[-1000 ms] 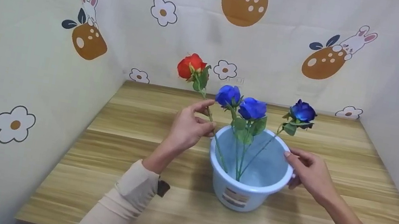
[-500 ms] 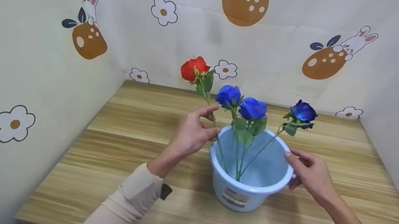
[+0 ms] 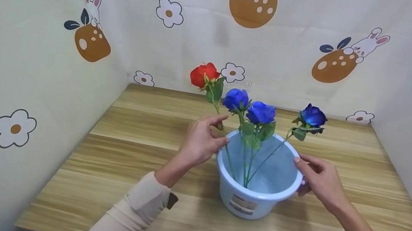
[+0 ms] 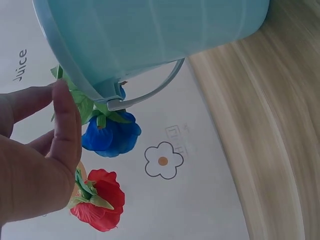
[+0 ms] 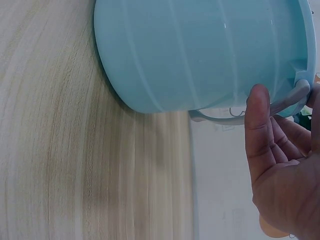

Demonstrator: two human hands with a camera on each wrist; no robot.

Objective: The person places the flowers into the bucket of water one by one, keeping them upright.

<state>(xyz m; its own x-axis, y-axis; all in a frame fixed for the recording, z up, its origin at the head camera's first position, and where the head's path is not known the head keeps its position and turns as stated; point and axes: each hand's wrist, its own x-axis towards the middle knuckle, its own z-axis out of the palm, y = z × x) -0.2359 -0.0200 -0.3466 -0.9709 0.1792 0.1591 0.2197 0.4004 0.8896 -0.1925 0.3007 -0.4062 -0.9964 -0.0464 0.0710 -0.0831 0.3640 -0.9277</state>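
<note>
My left hand [image 3: 201,142] pinches the stem of a red rose [image 3: 204,75] between thumb and fingers, left of a light blue bucket [image 3: 218,167]. The lower stem runs inside the bucket wall. Three blue roses, one at left [image 3: 236,99], one in the middle [image 3: 261,113] and a darker one at right [image 3: 313,115], stand inside, with stems meeting near the bottom. My right hand [image 3: 322,181] grips the bucket's right rim, thumb on top, fingers outside. In the right wrist view, those fingers are beside the bucket handle [image 5: 220,120].
The bucket stands on a wood-grain table [image 3: 125,198]. Pale cloth [image 3: 184,45] printed with rabbits, brown fruit and flowers closes off the back and both sides. A label [image 3: 243,204] is stuck on the bucket's front.
My left hand has moved slightly right and downward with the red rose, which now sits lower and nearer the blue roses. The right hand and bucket stay still.
</note>
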